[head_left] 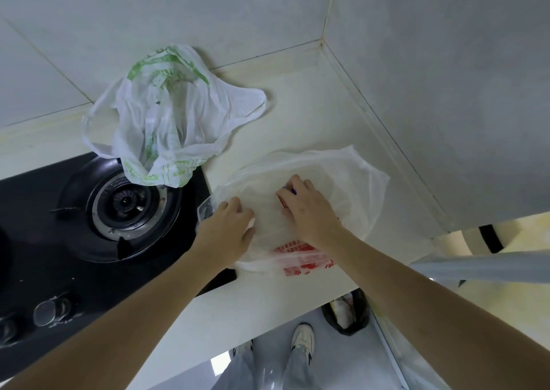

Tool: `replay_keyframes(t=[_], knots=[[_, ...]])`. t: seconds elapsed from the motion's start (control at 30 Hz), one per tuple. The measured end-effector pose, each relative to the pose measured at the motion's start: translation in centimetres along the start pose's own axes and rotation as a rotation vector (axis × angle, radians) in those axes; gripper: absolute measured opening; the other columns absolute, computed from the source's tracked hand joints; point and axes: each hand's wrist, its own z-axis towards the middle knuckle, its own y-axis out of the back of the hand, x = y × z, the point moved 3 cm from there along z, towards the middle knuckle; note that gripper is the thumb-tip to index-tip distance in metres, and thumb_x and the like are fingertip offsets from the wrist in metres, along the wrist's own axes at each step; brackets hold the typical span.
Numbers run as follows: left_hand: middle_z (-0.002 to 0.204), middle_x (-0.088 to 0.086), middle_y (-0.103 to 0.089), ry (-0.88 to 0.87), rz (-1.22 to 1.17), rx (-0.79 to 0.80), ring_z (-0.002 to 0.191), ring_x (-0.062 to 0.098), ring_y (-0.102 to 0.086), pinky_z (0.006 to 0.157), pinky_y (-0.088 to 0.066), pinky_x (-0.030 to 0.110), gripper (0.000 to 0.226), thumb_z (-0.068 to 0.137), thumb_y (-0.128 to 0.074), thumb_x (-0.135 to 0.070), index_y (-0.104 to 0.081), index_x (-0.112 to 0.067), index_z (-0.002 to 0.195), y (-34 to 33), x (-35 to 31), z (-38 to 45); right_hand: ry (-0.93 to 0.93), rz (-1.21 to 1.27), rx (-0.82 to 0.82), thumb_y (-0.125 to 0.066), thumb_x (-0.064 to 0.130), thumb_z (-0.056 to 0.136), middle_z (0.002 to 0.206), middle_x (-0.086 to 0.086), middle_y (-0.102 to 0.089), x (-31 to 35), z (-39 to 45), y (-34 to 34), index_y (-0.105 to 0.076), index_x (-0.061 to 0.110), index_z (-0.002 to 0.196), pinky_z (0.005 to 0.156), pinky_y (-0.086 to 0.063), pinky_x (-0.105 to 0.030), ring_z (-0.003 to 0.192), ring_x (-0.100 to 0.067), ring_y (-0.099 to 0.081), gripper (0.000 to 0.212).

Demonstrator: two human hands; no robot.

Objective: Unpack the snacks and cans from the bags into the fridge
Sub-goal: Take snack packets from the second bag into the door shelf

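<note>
A clear plastic bag with red print [351, 181] lies on the pale counter near the corner. My left hand [229, 229] grips its left edge. My right hand [306, 208] is inside the bag's mouth, fingers closed on a small red and blue item [286, 194], mostly hidden by my fingers. A second white bag with green print [169, 113] lies crumpled and open behind, its lower part draped over the stove's edge. The fridge is not in view.
A black gas stove [89, 241] with a burner [131, 202] fills the left. Tiled walls meet at the back right corner. A black-lined bin [346, 312] stands on the floor below the counter edge [238, 315], beside my shoes.
</note>
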Motion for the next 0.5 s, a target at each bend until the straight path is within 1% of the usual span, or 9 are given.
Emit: replay_keyframes(t=[0.07,0.17,0.23,0.3,0.33,0.4,0.43,0.5], knots=[[0.119,0.004,-0.046,-0.030,0.066,0.009,0.108,0.024,-0.050,0.076,-0.057,0.039,0.027,0.094,-0.065,-0.029,-0.060,-0.020,0.119,-0.37,0.12,0.24,-0.008,0.015,-0.017,-0.063,0.010,0.093,0.124,-0.007,-0.049,0.07,0.05,0.01,-0.060,0.015,0.121,0.078,-0.055,-0.041,0.101,-0.026,-0.050,0.028],[0.122,0.004,-0.043,-0.040,0.131,0.043,0.109,0.024,-0.049,0.079,-0.057,0.036,0.042,0.085,-0.074,-0.014,-0.054,-0.021,0.122,-0.60,0.10,0.60,-0.022,0.014,0.006,-0.067,0.001,0.087,0.133,-0.008,-0.051,0.29,0.14,-0.13,-0.059,0.017,0.126,0.082,-0.055,-0.041,0.108,-0.029,-0.051,0.042],[0.123,0.004,-0.043,-0.033,0.156,0.049,0.110,0.025,-0.048,0.078,-0.056,0.035,0.044,0.085,-0.072,-0.007,-0.051,-0.019,0.123,-0.58,-0.17,0.72,-0.038,0.006,0.016,-0.069,0.003,0.086,0.129,-0.008,-0.051,0.45,0.27,-0.27,-0.056,0.018,0.131,0.081,-0.055,-0.041,0.106,-0.029,-0.051,0.049],[0.124,0.004,-0.043,-0.012,0.175,0.046,0.109,0.025,-0.047,0.077,-0.054,0.033,0.041,0.086,-0.066,-0.002,-0.050,-0.017,0.121,-0.55,-0.37,0.86,-0.074,0.024,0.005,-0.073,0.008,0.085,0.124,-0.008,-0.048,0.43,0.39,-0.28,-0.055,0.018,0.130,0.081,-0.055,-0.037,0.102,-0.026,-0.049,0.049],[0.124,0.005,-0.043,-0.004,0.182,0.043,0.108,0.025,-0.047,0.077,-0.054,0.032,0.039,0.087,-0.066,-0.003,-0.050,-0.016,0.120,-0.50,-0.41,0.93,-0.092,0.039,0.005,-0.075,0.011,0.085,0.121,-0.007,-0.046,0.35,0.45,-0.28,-0.057,0.018,0.126,0.080,-0.054,-0.035,0.100,-0.024,-0.049,0.045],[0.122,0.005,-0.044,0.000,0.168,0.047,0.108,0.024,-0.047,0.077,-0.053,0.033,0.028,0.090,-0.067,-0.011,-0.054,-0.016,0.115,-0.39,-0.42,1.02,-0.110,0.062,0.020,-0.075,0.014,0.088,0.112,-0.002,-0.044,0.21,0.46,-0.10,-0.061,0.016,0.112,0.076,-0.052,-0.030,0.092,-0.019,-0.048,0.028],[0.120,0.004,-0.045,0.004,0.136,0.054,0.108,0.024,-0.047,0.075,-0.051,0.034,0.023,0.093,-0.067,-0.018,-0.057,-0.018,0.113,-0.29,-0.36,1.01,-0.109,0.077,0.031,-0.075,0.015,0.089,0.107,0.000,-0.044,0.18,0.41,0.04,-0.063,0.016,0.104,0.073,-0.049,-0.029,0.087,-0.018,-0.048,0.020],[0.113,0.000,-0.046,0.015,0.037,0.056,0.106,0.022,-0.048,0.072,-0.044,0.035,0.017,0.094,-0.067,-0.028,-0.060,-0.022,0.108,0.18,-0.25,1.01,-0.099,0.114,0.033,-0.074,0.015,0.091,0.099,0.002,-0.044,0.13,0.27,0.54,-0.063,0.015,0.097,0.070,-0.041,-0.028,0.080,-0.016,-0.046,0.013]])
